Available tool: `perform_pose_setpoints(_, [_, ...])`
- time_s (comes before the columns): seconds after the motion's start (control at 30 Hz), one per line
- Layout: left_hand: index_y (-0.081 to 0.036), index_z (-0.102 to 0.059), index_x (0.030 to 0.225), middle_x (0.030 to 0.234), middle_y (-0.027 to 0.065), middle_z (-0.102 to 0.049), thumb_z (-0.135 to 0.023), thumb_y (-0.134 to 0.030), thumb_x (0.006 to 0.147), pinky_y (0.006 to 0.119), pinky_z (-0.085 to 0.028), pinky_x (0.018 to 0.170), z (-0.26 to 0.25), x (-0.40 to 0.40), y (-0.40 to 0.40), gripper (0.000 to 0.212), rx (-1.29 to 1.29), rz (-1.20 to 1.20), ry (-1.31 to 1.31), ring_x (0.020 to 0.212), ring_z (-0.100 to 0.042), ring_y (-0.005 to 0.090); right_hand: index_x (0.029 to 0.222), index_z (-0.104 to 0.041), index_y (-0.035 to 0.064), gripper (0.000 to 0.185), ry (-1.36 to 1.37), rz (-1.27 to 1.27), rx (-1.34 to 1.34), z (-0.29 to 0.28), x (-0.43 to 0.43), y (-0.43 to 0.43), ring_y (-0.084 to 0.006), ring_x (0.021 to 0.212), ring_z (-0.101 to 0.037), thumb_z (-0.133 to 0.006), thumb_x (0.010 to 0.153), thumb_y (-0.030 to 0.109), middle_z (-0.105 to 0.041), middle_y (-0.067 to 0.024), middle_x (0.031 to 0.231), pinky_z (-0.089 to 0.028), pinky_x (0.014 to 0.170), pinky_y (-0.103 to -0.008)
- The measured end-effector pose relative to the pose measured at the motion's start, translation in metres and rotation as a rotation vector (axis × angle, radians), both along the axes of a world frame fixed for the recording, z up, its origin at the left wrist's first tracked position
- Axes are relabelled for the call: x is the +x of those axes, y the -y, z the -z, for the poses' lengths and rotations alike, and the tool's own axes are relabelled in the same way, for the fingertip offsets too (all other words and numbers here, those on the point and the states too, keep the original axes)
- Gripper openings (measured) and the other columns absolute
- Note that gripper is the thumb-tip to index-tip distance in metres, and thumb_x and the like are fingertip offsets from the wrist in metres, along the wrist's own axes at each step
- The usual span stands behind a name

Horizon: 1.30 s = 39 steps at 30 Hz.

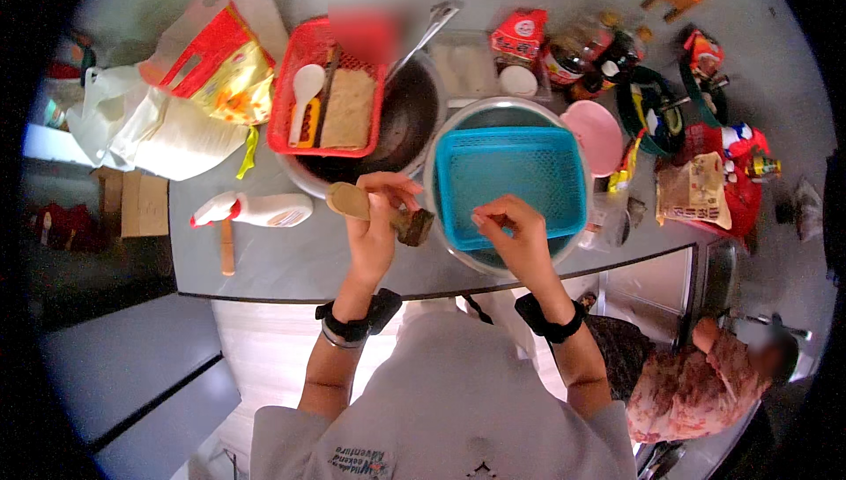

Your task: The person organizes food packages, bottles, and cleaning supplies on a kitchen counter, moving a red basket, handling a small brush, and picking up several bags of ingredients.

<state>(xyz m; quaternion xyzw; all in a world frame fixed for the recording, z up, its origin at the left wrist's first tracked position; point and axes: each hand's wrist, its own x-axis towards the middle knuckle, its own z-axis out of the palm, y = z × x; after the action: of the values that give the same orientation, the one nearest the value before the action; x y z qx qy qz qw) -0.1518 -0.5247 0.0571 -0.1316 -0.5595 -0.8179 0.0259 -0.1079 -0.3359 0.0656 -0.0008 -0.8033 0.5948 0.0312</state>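
Held in my left hand is a brush with a wooden handle and a dark, stubby head. That hand is just left of a round metal basin, over the counter's front part. A blue plastic basket sits in the basin. Above the basket's lower edge, my right hand has its thumb and fingertips pinched together; whether something small is between them cannot be told. A red plastic basket rests on a dark wok and holds a white rice paddle and a wooden board.
A white spray bottle lies at the left, with plastic bags behind it. Sauce bottles, a pink bowl and food packets stand on the right. Another person is at the lower right.
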Motion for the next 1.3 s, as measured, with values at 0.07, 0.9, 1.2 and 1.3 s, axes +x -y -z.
perform_pose_setpoints(0.07, [-0.002,-0.046,0.101,0.096,0.0131,-0.055,-0.034,-0.029,0.095,0.029,-0.043,0.072,-0.002,0.003,-0.018,0.03,-0.018,0.068,-0.046,0.081,-0.051,0.0155,0.085,-0.062,-0.0009,0.009,-0.068,0.012,0.027,-0.009,0.006,-0.014,-0.0128,0.071,-0.056,-0.06,0.076,-0.003,-0.057,-0.008,0.081,-0.045,0.061,-0.0216])
perform_pose_setpoints(0.9, [-0.012,-0.047,0.121,0.122,0.0086,-0.043,-0.054,-0.012,0.072,0.044,-0.032,0.094,-0.004,0.04,-0.46,0.049,-1.4,-0.206,-0.733,0.108,-0.041,0.0271,0.094,-0.053,0.003,0.01,0.149,0.379,-0.35,0.009,0.083,-0.415,-0.0098,0.07,-0.053,-0.054,0.086,0.009,-0.056,-0.004,0.083,-0.044,0.06,-0.0223])
perform_pose_setpoints(1.2, [-0.002,-0.033,0.125,0.12,0.0136,-0.044,-0.045,-0.005,0.089,0.036,-0.042,0.09,0.007,0.035,-0.492,0.037,-0.091,0.005,0.434,0.105,-0.05,0.0215,0.096,-0.051,0.0015,0.014,-0.06,0.461,-0.562,0.065,0.073,-0.469,-0.0154,0.073,-0.055,-0.056,0.085,0.009,-0.053,-0.0085,0.095,-0.049,0.061,-0.0265])
perform_pose_setpoints(1.3, [-0.001,-0.037,0.121,0.116,0.0121,-0.048,-0.043,-0.003,0.09,0.033,-0.046,0.086,0.002,0.029,-0.504,0.032,0.073,0.078,0.446,0.101,-0.053,0.0179,0.095,-0.052,0.0018,0.013,-0.075,0.439,-0.589,0.071,0.07,-0.474,-0.0154,0.076,-0.055,-0.056,0.084,0.008,-0.053,-0.0089,0.096,-0.05,0.064,-0.0272])
